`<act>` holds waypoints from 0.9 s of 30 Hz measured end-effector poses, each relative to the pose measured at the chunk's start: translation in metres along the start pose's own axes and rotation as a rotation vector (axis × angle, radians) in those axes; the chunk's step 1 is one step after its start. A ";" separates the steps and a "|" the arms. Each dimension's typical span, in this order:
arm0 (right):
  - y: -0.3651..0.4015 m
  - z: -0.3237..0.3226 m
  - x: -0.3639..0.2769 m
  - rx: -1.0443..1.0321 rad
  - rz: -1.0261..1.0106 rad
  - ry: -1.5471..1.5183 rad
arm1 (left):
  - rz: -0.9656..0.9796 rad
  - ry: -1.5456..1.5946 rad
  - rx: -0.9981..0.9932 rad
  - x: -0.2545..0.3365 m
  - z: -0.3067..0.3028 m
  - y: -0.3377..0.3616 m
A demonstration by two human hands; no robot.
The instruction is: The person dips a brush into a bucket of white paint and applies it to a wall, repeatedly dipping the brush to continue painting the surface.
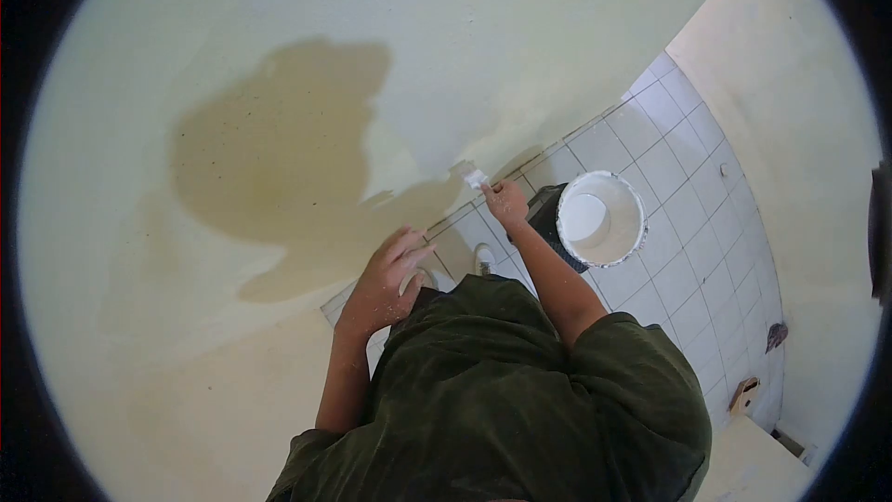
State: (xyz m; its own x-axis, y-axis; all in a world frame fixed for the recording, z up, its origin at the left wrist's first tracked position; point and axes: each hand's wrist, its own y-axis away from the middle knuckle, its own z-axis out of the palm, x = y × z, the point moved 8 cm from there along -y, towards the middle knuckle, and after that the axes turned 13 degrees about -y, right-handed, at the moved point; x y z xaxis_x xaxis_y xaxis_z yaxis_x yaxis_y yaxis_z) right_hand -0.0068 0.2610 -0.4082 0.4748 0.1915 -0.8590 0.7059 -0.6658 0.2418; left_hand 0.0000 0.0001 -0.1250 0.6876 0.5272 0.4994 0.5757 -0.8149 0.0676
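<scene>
My right hand [506,203] is closed around a small flat tool smeared with white [476,178]; whether it is a brush or a scraper I cannot make out. The tool's end is at the low part of the pale wall [437,84], just above the floor line. White specks dot my left hand [390,270], which has its fingers apart, holds nothing and is close to the wall. Right of my right forearm, a bucket [641,232] with a white-crusted rim has white material inside. Its base appears to rest on something dark [548,223].
White floor tiles [688,214] run along the wall to a second wall [790,130] on the right. A wooden piece [744,397] and a dark lump [777,336] lie at the right. My shoes [484,258] stand near the wall, where my shadow [279,149] falls.
</scene>
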 end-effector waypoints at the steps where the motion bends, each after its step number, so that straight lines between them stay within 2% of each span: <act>1: 0.000 -0.005 -0.013 -0.003 -0.003 0.028 | -0.014 -0.046 0.026 0.000 -0.004 0.000; 4: -0.006 -0.033 -0.091 0.056 -0.081 0.015 | -0.056 -0.068 0.068 -0.001 -0.016 -0.002; 7: 0.024 -0.095 -0.210 0.040 -0.143 -0.065 | -0.055 -0.071 0.085 -0.004 -0.020 -0.007; 10: 0.047 -0.135 -0.272 -0.034 -0.162 -0.408 | -0.038 -0.045 0.100 -0.006 -0.024 -0.012; 13: 0.063 -0.162 -0.319 -0.010 -0.474 -0.812 | -0.034 -0.025 0.126 -0.006 -0.030 -0.020; 14: 0.063 -0.163 -0.321 0.017 -0.494 -0.830 | -0.036 -0.025 0.136 -0.006 -0.033 -0.022; 17: 0.044 -0.147 -0.311 0.067 -0.513 -0.805 | -0.028 -0.039 0.194 -0.008 -0.039 -0.026; 19: 0.017 -0.111 -0.271 0.059 -0.455 -0.678 | -0.026 -0.091 0.249 -0.008 -0.050 -0.029; 22: 0.013 -0.080 -0.211 0.187 -0.399 -0.544 | -0.042 -0.139 0.317 -0.009 -0.065 -0.030; 27: -0.009 -0.032 -0.072 0.158 -0.194 -0.334 | -0.079 -0.193 0.326 -0.011 -0.075 -0.033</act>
State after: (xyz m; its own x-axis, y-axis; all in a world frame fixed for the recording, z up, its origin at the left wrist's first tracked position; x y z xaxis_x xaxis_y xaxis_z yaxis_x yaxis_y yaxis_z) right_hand -0.0309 0.2763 -0.3345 0.1258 0.0968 -0.9873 0.6640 -0.7476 0.0113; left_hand -0.0595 0.0029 -0.0679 0.6881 0.6463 0.3299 0.7195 -0.6669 -0.1941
